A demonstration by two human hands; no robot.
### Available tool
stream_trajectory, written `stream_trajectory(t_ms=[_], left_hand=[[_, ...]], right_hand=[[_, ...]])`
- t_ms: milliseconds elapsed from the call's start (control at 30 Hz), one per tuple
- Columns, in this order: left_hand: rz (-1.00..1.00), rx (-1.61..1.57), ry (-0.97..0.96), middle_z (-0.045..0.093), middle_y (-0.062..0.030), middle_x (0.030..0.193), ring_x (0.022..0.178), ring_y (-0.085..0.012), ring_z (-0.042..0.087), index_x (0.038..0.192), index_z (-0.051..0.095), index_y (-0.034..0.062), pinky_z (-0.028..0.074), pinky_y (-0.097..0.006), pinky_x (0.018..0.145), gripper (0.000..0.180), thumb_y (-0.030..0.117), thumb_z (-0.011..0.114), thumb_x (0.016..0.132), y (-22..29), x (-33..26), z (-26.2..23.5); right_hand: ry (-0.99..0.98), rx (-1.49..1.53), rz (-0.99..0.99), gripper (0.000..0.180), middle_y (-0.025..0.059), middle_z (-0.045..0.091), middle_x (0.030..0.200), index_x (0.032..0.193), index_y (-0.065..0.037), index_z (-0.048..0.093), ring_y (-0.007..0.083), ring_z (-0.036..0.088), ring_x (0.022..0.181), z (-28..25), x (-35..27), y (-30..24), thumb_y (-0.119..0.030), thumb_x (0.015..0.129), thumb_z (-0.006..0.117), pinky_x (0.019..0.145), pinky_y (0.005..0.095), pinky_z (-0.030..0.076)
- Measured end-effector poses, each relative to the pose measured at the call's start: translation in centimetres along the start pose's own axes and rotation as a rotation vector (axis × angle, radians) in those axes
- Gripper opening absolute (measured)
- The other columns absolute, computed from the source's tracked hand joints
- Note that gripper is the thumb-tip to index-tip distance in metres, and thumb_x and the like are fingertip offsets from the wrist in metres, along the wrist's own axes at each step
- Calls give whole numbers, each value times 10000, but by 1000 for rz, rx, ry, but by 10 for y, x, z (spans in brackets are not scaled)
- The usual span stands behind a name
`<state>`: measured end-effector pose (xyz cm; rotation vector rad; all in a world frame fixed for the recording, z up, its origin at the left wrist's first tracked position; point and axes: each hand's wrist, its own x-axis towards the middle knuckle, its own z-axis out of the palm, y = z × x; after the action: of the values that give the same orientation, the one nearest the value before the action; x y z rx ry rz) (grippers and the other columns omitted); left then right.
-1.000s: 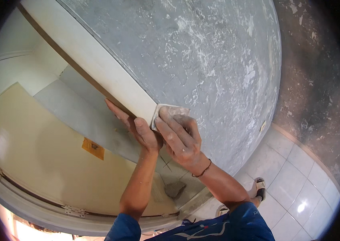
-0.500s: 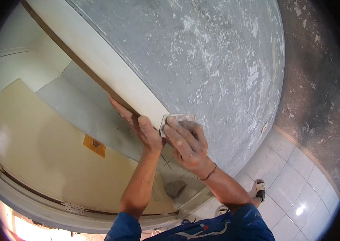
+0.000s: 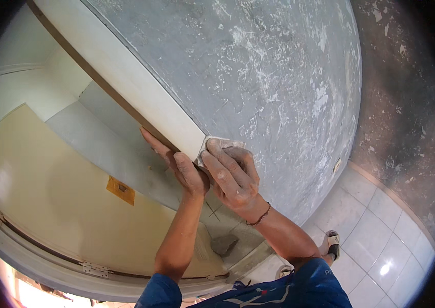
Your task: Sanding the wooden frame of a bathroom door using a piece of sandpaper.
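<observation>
A dusty, folded sheet of sandpaper [image 3: 236, 143] lies under the fingers of my right hand [image 3: 234, 177], which press it against the white door frame [image 3: 168, 105]. The sheet's far edge sticks out over the grey wall [image 3: 258, 77]. My left hand [image 3: 189, 173] rests on the frame's brown inner edge, fingers stretched out along it and thumb raised on the near side. It holds nothing. The two hands are side by side, and the right one hides most of the sheet and the frame below it.
To the left, a cream door [image 3: 48, 169] stands open, with an orange patch [image 3: 121, 190] and hinges [image 3: 95, 269] along its edge. A grey lump [image 3: 224, 245] lies on the floor near the threshold. White floor tiles [image 3: 366, 231] and my sandalled foot [image 3: 333, 244] show at lower right.
My right hand and the sandpaper have slid a little up and left along the frame. My left hand stays at nearly the same place on the edge.
</observation>
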<state>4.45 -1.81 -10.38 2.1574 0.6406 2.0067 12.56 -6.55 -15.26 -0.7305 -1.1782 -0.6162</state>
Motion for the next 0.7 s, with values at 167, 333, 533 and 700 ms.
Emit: stream_trajectory(t_ms=[167, 333, 533, 700], left_hand=[[-12, 88, 44, 91, -266, 1502, 1380, -360, 185, 1479, -38, -38, 190, -451, 1107, 907, 596, 307, 929, -4, 1, -2], [-59, 28, -11, 52, -245, 1527, 1403, -346, 152, 1483, -59, -16, 182, -442, 1118, 935, 634, 310, 922, -2, 1, -4], [-11, 5, -44, 24, -218, 1544, 1417, -320, 136, 1480, -87, -10, 165, -418, 1132, 819, 499, 316, 981, -4, 2, -12], [-9, -4, -46, 11, -213, 1547, 1419, -318, 130, 1479, -86, -11, 170, -406, 1132, 803, 485, 311, 989, -7, -2, -7]], right_hand=[[-132, 37, -30, 321, 128, 655, 1112, 1012, 7, 651, 236, 584, 854, -14, -35, -5, -42, 696, 674, 715, 306, 500], [-51, 109, 8, 305, 118, 682, 1070, 1007, -28, 674, 243, 609, 840, -6, -16, -5, -6, 703, 663, 738, 312, 506], [-133, 50, -16, 295, 135, 679, 1059, 982, -15, 672, 251, 610, 812, -16, -33, -7, 27, 691, 678, 727, 323, 515], [-39, 29, -35, 336, 101, 671, 1065, 999, -18, 657, 222, 585, 839, -8, -22, -1, -52, 668, 698, 718, 308, 508]])
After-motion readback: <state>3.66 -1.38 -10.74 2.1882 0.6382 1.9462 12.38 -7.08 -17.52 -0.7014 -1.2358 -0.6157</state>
